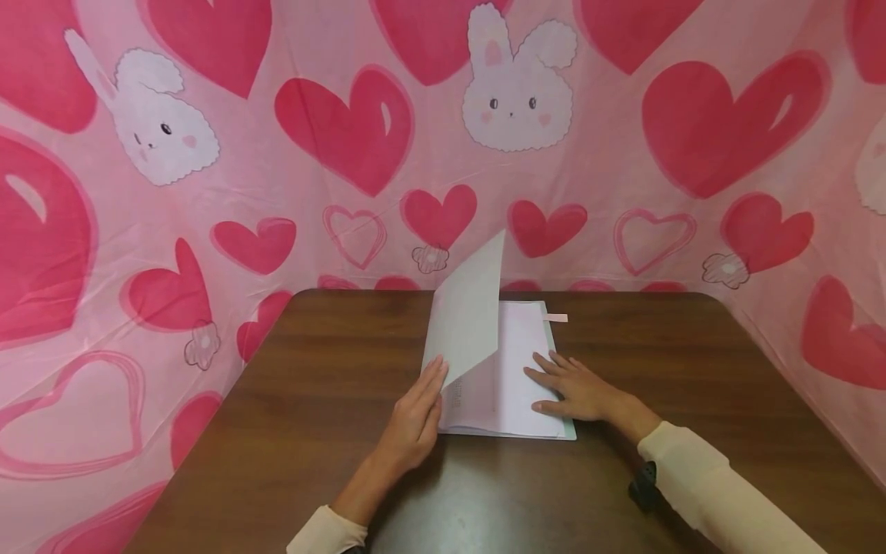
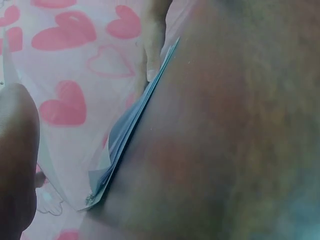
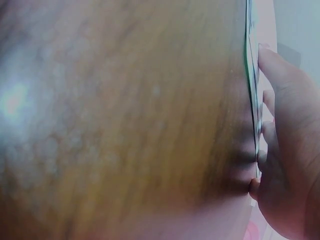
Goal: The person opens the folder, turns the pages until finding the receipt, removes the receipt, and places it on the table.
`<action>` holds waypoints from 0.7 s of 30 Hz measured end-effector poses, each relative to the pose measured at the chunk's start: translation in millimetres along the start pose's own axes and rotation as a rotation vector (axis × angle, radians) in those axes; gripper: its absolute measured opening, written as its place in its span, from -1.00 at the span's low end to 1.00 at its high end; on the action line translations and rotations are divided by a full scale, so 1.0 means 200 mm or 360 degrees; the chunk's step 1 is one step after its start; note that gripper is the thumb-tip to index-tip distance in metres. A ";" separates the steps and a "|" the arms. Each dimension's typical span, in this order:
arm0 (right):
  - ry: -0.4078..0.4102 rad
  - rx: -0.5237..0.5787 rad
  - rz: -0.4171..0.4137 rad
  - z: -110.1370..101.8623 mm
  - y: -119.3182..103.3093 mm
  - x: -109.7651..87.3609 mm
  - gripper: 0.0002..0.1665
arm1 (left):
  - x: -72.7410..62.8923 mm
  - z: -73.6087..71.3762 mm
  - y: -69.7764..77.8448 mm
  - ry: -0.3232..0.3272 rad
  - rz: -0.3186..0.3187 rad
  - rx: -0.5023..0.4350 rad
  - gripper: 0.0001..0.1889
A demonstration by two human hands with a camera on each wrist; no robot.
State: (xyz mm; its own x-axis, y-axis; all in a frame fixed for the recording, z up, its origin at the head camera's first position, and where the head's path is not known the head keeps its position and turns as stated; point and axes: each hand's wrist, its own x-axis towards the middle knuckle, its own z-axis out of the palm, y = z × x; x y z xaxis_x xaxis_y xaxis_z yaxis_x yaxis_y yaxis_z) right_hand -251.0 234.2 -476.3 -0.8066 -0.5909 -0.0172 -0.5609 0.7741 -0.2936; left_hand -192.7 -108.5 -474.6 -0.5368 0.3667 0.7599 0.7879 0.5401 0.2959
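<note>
A folder with a pale grey-green cover (image 1: 467, 308) lies on the table, its cover standing partly raised on the left side. White paper (image 1: 522, 362) shows inside. My left hand (image 1: 415, 423) touches the outer face of the cover near its lower left, with its fingers straight. In the left wrist view, the stacked edges (image 2: 132, 122) of the papers and folder show from the side. Spread flat, my right hand (image 1: 577, 388) rests on the right part of the white paper. The right wrist view shows that hand along the folder's edge (image 3: 253, 95).
A pink tab (image 1: 557, 318) sticks out from the folder's upper right edge. The brown wooden table (image 1: 318, 369) extends around the folder. Behind it hangs a pink cloth (image 1: 616, 169) with hearts and rabbits. A dark wrist device (image 1: 644, 486) sits by the right sleeve.
</note>
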 end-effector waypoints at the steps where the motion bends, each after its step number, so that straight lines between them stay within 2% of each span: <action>1: -0.0003 0.0010 0.0003 0.00 0.00 0.00 -0.13 | 0.01 0.00 0.00 0.0029 0.0037 0.0020 -0.44; 5: -0.0007 0.0034 0.0001 0.00 0.00 0.00 -0.13 | 0.05 0.02 0.00 0.0131 0.0193 0.0120 -0.56; 9: -0.0024 0.0042 0.0010 0.00 0.01 0.00 -0.12 | 0.08 0.04 0.01 0.0193 0.0305 0.0204 -0.55; 15: -0.0037 0.0068 0.0025 0.01 0.01 0.00 -0.12 | 0.14 0.06 0.04 0.0254 0.0412 0.0261 -0.56; 21: -0.0049 0.0085 0.0040 0.00 0.01 0.00 -0.11 | 0.19 0.06 0.04 0.0334 0.0479 0.0311 -0.60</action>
State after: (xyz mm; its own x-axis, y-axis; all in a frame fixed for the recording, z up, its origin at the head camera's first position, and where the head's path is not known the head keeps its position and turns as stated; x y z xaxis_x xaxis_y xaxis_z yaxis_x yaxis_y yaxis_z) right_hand -252.1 236.6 -476.9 -0.8135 -0.5790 -0.0544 -0.5293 0.7759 -0.3433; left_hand -209.8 -81.8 -450.3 -0.2023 0.3786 0.9032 0.8171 0.5737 -0.0575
